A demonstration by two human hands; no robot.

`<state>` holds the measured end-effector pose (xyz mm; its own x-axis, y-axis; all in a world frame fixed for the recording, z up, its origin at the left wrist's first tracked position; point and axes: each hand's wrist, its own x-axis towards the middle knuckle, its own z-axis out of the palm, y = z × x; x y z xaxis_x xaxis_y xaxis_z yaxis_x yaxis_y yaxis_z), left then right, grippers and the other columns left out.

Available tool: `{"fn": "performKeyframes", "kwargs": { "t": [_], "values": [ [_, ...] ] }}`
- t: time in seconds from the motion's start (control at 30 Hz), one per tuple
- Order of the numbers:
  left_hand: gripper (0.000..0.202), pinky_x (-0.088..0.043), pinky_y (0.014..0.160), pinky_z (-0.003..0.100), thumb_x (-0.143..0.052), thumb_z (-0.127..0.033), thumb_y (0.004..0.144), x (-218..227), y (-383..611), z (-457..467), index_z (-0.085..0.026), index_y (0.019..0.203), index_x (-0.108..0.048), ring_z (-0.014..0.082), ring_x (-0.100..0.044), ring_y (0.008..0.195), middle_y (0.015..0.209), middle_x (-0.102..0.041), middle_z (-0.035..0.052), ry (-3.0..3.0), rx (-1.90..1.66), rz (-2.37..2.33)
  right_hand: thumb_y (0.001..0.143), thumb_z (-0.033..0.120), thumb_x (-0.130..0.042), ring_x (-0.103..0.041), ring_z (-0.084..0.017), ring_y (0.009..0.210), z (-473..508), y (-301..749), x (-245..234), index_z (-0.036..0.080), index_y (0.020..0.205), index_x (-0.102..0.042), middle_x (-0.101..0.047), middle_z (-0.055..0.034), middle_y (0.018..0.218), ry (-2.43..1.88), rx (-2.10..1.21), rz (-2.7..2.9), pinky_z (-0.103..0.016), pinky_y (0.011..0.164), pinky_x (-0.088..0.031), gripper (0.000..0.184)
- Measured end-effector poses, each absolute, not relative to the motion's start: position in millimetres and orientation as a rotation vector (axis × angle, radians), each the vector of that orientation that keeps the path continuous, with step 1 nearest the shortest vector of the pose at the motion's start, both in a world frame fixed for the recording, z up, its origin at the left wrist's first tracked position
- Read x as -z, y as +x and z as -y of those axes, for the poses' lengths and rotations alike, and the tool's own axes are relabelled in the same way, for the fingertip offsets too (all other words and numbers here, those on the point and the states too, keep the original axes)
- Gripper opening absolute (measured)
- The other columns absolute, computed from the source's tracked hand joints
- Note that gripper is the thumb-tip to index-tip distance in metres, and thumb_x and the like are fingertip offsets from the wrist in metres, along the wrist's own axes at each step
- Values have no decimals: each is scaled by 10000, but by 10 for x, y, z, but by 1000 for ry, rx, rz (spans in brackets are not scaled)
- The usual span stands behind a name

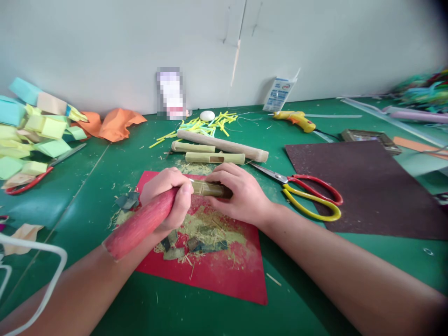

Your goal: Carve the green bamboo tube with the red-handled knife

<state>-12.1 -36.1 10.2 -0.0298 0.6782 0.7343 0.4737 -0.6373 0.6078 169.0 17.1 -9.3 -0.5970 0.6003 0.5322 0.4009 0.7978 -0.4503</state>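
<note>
My left hand is wrapped round the red handle of a tool, whose working end is hidden against a short bamboo piece. My right hand presses that bamboo piece down on a red mat strewn with green shavings and bark scraps. Both hands meet over the mat's upper part.
Three more bamboo sticks lie just behind the mat. Red-and-yellow scissors lie to the right beside a dark brown sheet. A yellow glue gun lies at the back. Folded paper blocks and red-handled scissors sit left.
</note>
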Motion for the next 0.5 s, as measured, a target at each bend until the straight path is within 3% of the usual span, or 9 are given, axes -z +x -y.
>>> {"fn": "performKeyframes", "kwargs": {
  "t": [0.23, 0.5],
  "values": [
    [232, -405, 624, 284, -530, -298, 888, -84, -146, 323, -190, 689, -582, 118, -546, 625, 654, -613, -5, 2082, -1206, -1554, 760, 239, -633, -582, -205, 856, -135, 1659, 109, 154, 940, -656, -666, -82, 916, -841, -392, 2378, -321, 765, -458, 200],
    [272, -326, 495, 251, -515, -301, 863, -55, -76, 180, -189, 616, -494, 86, -384, 455, 470, -424, -52, 1603, -1152, -1454, 755, 264, -625, -542, -195, 816, -118, 1637, 107, 157, 909, -663, -651, -68, 868, -911, -373, 2466, -309, 742, -425, 192]
  ]
}}
